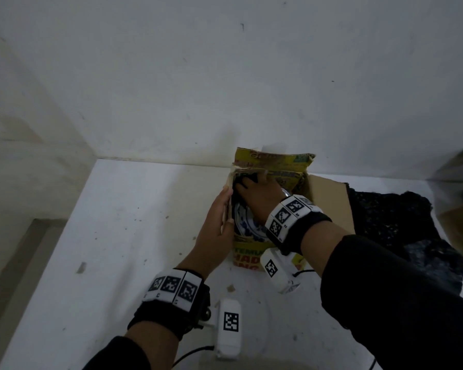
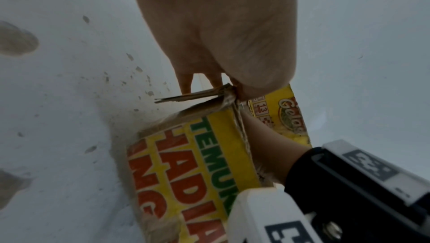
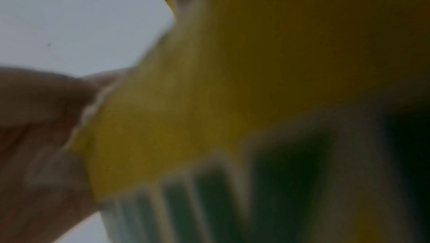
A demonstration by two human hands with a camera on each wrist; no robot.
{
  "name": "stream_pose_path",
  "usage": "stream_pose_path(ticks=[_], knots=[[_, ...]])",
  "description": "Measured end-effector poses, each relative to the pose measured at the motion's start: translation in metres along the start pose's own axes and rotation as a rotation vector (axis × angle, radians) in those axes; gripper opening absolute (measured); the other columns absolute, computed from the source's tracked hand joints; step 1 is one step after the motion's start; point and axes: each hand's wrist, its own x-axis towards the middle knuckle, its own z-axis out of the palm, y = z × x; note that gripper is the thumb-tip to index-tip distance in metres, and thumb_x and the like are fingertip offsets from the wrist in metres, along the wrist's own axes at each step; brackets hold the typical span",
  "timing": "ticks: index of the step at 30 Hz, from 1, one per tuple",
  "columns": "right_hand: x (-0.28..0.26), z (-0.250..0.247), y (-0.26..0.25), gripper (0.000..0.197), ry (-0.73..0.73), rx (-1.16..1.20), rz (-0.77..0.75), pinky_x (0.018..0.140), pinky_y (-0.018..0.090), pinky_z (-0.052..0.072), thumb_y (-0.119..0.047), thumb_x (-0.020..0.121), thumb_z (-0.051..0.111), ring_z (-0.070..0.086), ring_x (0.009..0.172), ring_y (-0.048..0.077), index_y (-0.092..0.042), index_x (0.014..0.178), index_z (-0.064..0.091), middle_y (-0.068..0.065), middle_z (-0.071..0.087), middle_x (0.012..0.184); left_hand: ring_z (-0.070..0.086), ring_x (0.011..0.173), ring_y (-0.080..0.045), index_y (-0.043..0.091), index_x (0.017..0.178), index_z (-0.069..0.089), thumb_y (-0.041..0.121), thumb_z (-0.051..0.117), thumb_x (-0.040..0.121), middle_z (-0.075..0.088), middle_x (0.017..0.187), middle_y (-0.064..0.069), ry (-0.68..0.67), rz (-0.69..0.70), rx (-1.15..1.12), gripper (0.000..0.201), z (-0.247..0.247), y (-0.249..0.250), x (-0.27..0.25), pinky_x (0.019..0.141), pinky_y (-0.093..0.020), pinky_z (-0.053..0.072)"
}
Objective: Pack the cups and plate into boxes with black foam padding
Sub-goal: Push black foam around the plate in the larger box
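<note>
A yellow printed cardboard box (image 1: 247, 259) stands open on the white table (image 1: 112, 236), close to the back wall. A blue-and-white plate (image 1: 245, 222) lies inside it, partly hidden by my right wrist. My left hand (image 1: 221, 222) holds the box's left wall, fingers outside and thumb over the rim. The left wrist view shows that hand (image 2: 223, 48) on the frayed cardboard edge (image 2: 197, 95). My right hand (image 1: 254, 192) reaches into the box, its fingers spread on black foam (image 1: 247, 179) at the far left corner. The right wrist view shows only blurred yellow cardboard (image 3: 209, 100).
A brown flap (image 1: 332, 206) of the box folds out to the right. Beyond it a sheet of black foam (image 1: 390, 220) lies on the table, and another cardboard box (image 1: 460, 225) stands at the right edge. White walls close the back and left.
</note>
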Motion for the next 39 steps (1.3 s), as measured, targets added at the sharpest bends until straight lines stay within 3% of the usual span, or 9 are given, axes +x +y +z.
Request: stream_pose_path(ticks=[3, 6, 11, 16, 20, 25, 29, 37, 39], knots=[[0.002, -0.001, 0.005, 0.073, 0.017, -0.033, -0.033, 0.097, 0.052, 0.036, -0.025, 0.079, 0.066, 0.031, 0.128, 0.042, -0.013, 0.141, 0.028, 0.011, 0.034, 0.143, 0.021, 0.135, 0.008, 0.012, 0.145, 0.023, 0.006, 0.03, 0.081, 0.024, 0.148, 0.008, -0.011, 0.004, -0.014, 0.064, 0.0, -0.002, 0.001, 0.114, -0.015, 0.02], [0.003, -0.002, 0.006, 0.064, 0.013, -0.047, -0.056, 0.097, 0.052, 0.039, -0.023, 0.082, 0.063, 0.031, 0.128, 0.042, -0.012, 0.138, 0.035, 0.012, 0.036, 0.142, 0.022, 0.129, 0.019, 0.01, 0.145, 0.023, 0.005, 0.03, 0.082, 0.026, 0.144, 0.014, -0.009, 0.01, -0.032, 0.064, 0.002, -0.001, 0.002, 0.109, -0.007, 0.02], [0.004, 0.001, 0.004, 0.059, -0.006, -0.027, -0.071, 0.094, 0.05, 0.04, -0.033, 0.085, 0.057, 0.032, 0.127, 0.039, -0.014, 0.137, 0.037, 0.013, 0.035, 0.141, 0.022, 0.124, 0.021, 0.013, 0.142, 0.023, 0.005, 0.03, 0.082, 0.024, 0.138, 0.019, -0.003, 0.014, -0.018, 0.061, 0.002, 0.002, 0.001, 0.103, 0.001, 0.019], [0.002, 0.006, 0.0, 0.059, 0.061, -0.02, -0.048, 0.099, 0.048, 0.034, -0.038, 0.086, 0.051, 0.028, 0.128, 0.037, -0.015, 0.139, 0.037, 0.013, 0.031, 0.141, 0.022, 0.125, 0.02, 0.012, 0.143, 0.023, 0.007, 0.029, 0.082, 0.024, 0.139, 0.018, 0.004, -0.001, -0.024, 0.062, 0.002, 0.004, 0.001, 0.105, -0.001, 0.02], [0.003, 0.001, -0.004, 0.047, 0.138, -0.069, -0.067, 0.108, 0.047, 0.021, -0.029, 0.094, 0.04, 0.027, 0.131, 0.035, -0.01, 0.137, 0.043, 0.014, 0.031, 0.143, 0.02, 0.13, 0.013, 0.012, 0.144, 0.022, 0.008, 0.029, 0.082, 0.023, 0.144, 0.012, -0.001, -0.01, -0.017, 0.062, 0.002, 0.004, 0.0, 0.108, -0.003, 0.018], [0.001, -0.006, -0.012, 0.043, 0.084, -0.177, -0.095, 0.109, 0.053, 0.019, -0.025, 0.096, 0.04, 0.026, 0.132, 0.037, -0.003, 0.132, 0.048, 0.017, 0.036, 0.141, 0.019, 0.133, 0.009, 0.019, 0.142, 0.021, 0.007, 0.03, 0.082, 0.021, 0.146, 0.009, -0.005, -0.003, -0.021, 0.061, 0.001, 0.003, -0.001, 0.112, -0.009, 0.017], [-0.003, -0.011, -0.011, 0.04, 0.035, -0.142, -0.16, 0.111, 0.044, 0.02, -0.015, 0.097, 0.038, 0.032, 0.129, 0.036, 0.004, 0.132, 0.044, 0.021, 0.041, 0.138, 0.019, 0.132, 0.011, 0.022, 0.138, 0.021, 0.007, 0.03, 0.083, 0.022, 0.144, 0.013, -0.005, 0.008, -0.019, 0.058, 0.002, 0.001, -0.001, 0.111, -0.008, 0.017], [-0.003, -0.009, -0.003, 0.047, -0.013, 0.019, -0.165, 0.097, 0.039, 0.038, -0.015, 0.093, 0.048, 0.045, 0.116, 0.035, 0.002, 0.135, 0.036, 0.022, 0.042, 0.133, 0.019, 0.123, 0.025, 0.016, 0.141, 0.022, 0.008, 0.03, 0.082, 0.021, 0.137, 0.025, -0.004, 0.004, -0.008, 0.06, 0.002, 0.001, 0.0, 0.103, 0.002, 0.017], [-0.004, -0.006, -0.004, 0.052, 0.021, 0.071, -0.156, 0.082, 0.039, 0.045, -0.016, 0.091, 0.05, 0.051, 0.095, 0.032, 0.001, 0.137, 0.034, 0.021, 0.036, 0.135, 0.02, 0.123, 0.024, 0.013, 0.142, 0.023, 0.007, 0.03, 0.081, 0.022, 0.138, 0.023, -0.004, 0.0, -0.019, 0.062, 0.002, 0.0, 0.0, 0.103, 0.001, 0.018]])
